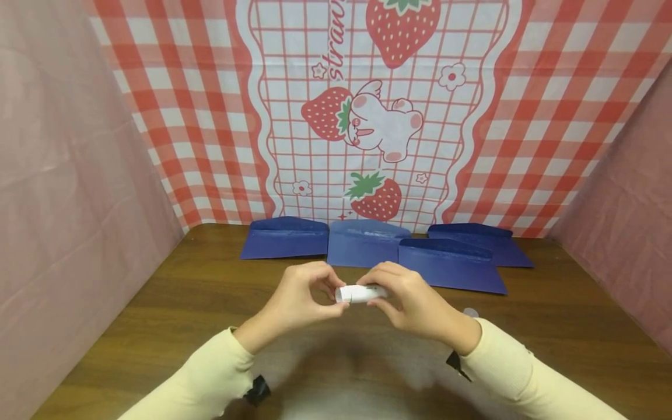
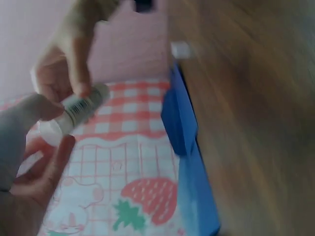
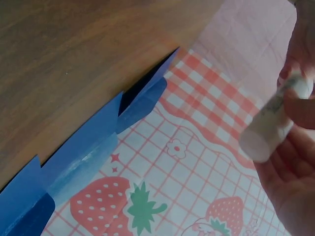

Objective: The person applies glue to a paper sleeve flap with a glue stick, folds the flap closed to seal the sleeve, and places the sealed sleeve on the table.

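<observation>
A white glue stick point(image 1: 359, 294) is held level above the table between the two hands. My left hand point(image 1: 303, 294) pinches its left end with thumb and fingers. Around the other end, my right hand point(image 1: 408, 296) grips the body with thumb below and fingers above. Dark print shows on the tube point(image 2: 78, 108) in the left wrist view. A small whitish cap-like piece point(image 1: 471, 312) lies on the table beside the right wrist. Beyond the hands are blue envelopes point(image 1: 362, 248) with raised flaps, some showing shiny streaks.
Several envelopes line the back of the brown wooden table point(image 1: 199, 291), one point(image 1: 451, 271) overlapping its neighbours at the right. A strawberry-print checked cloth point(image 1: 210, 116) hangs behind. Pink cloth point(image 1: 68, 175) hangs at both sides.
</observation>
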`<state>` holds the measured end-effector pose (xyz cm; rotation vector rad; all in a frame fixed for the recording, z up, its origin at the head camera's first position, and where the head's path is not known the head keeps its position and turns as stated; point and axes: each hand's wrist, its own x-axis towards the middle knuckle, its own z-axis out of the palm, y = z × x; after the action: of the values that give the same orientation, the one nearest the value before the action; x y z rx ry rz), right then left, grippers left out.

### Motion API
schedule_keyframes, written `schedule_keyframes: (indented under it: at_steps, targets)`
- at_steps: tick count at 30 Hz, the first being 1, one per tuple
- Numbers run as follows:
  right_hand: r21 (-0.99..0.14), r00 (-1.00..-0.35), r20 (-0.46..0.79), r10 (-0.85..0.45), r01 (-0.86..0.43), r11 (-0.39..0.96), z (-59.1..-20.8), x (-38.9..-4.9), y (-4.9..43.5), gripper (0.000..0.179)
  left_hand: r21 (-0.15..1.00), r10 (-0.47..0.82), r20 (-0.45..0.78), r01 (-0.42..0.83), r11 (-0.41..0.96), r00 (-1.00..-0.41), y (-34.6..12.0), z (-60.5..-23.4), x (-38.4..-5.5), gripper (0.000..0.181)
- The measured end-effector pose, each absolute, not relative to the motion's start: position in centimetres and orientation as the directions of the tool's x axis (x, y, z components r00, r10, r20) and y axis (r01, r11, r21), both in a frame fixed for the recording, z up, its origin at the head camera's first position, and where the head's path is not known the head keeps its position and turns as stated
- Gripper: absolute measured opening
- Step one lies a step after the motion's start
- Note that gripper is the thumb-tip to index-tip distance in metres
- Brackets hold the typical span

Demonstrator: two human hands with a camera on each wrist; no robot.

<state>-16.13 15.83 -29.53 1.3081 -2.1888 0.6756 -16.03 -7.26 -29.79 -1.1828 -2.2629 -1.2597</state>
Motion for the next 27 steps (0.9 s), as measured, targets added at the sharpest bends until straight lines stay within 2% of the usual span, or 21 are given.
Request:
schedule_keyframes:
  at_steps: [2, 4, 5, 6, 7, 8, 10, 13, 15, 17, 18, 20, 21, 23, 25, 27]
  targets:
    - [-0.172, -0.412, 0.615, -0.673, -0.902, 0.395, -29.4, -16.2, 15.9, 0.026, 0.273, 0.597, 0.700, 0.919, 0.284, -0.392, -7.4, -29.9, -16.2, 0.020]
    - [-0.185, -0.418, 0.593, -0.689, -0.903, 0.388, -29.2, -16.3, 16.0, 0.025, -0.012, 0.648, 0.743, 0.965, 0.261, -0.166, -7.6, -29.9, -16.5, 0.021]
    - [-0.190, -0.420, 0.585, -0.694, -0.903, 0.386, -29.2, -16.4, 16.1, 0.024, -0.108, 0.661, 0.746, 0.964, 0.243, -0.083, -7.6, -29.9, -16.6, 0.021]
    - [-0.195, -0.423, 0.580, -0.697, -0.902, 0.385, -29.1, -16.4, 16.1, 0.024, -0.174, 0.664, 0.747, 0.956, 0.237, -0.029, -7.7, -30.0, -16.6, 0.021]
    - [-0.195, -0.421, 0.581, -0.697, -0.903, 0.383, -29.1, -16.4, 16.1, 0.024, -0.195, 0.660, 0.751, 0.952, 0.236, -0.010, -7.7, -30.1, -16.6, 0.021]
    - [-0.197, -0.420, 0.584, -0.694, -0.903, 0.381, -29.2, -16.3, 16.2, 0.024, -0.180, 0.652, 0.757, 0.953, 0.244, -0.024, -7.7, -30.1, -16.5, 0.021]
    - [-0.193, -0.416, 0.600, -0.684, -0.904, 0.381, -29.3, -16.2, 16.2, 0.024, -0.060, 0.626, 0.769, 0.961, 0.270, -0.128, -7.7, -30.3, -16.3, 0.023]
    - [-0.167, -0.403, 0.643, -0.651, -0.904, 0.394, -29.4, -16.2, 16.3, 0.027, 0.232, 0.560, 0.736, 0.919, 0.319, -0.381, -7.5, -30.5, -15.7, 0.023]
    - [-0.145, -0.392, 0.676, -0.624, -0.901, 0.409, -29.4, -16.2, 16.3, 0.030, 0.449, 0.501, 0.660, 0.829, 0.333, -0.559, -7.2, -30.5, -15.3, 0.021]
    - [-0.131, -0.385, 0.704, -0.597, -0.896, 0.423, -29.3, -16.1, 16.3, 0.033, 0.644, 0.437, 0.554, 0.698, 0.315, -0.708, -6.9, -30.3, -15.0, 0.019]
    - [-0.129, -0.381, 0.714, -0.587, -0.896, 0.426, -29.3, -16.1, 16.3, 0.035, 0.716, 0.406, 0.502, 0.630, 0.300, -0.764, -6.8, -30.1, -14.8, 0.018]
    - [-0.122, -0.374, 0.726, -0.577, -0.896, 0.427, -29.2, -16.1, 16.3, 0.036, 0.802, 0.357, 0.433, 0.534, 0.267, -0.828, -6.6, -29.9, -14.6, 0.018]
    - [-0.117, -0.370, 0.730, -0.575, -0.896, 0.427, -29.1, -16.0, 16.3, 0.036, 0.813, 0.346, 0.430, 0.524, 0.254, -0.834, -6.5, -29.8, -14.6, 0.019]
    - [-0.107, -0.357, 0.735, -0.577, -0.901, 0.421, -29.0, -16.0, 16.3, 0.032, 0.752, 0.364, 0.505, 0.606, 0.258, -0.783, -6.5, -29.8, -14.6, 0.020]
    - [-0.096, -0.340, 0.737, -0.584, -0.908, 0.408, -29.0, -15.9, 16.4, 0.026, 0.570, 0.427, 0.641, 0.768, 0.292, -0.637, -6.6, -29.9, -14.8, 0.021]
    - [-0.100, -0.333, 0.733, -0.593, -0.916, 0.389, -28.9, -15.9, 16.6, 0.023, 0.276, 0.520, 0.750, 0.908, 0.315, -0.408, -6.9, -29.8, -15.1, 0.020]
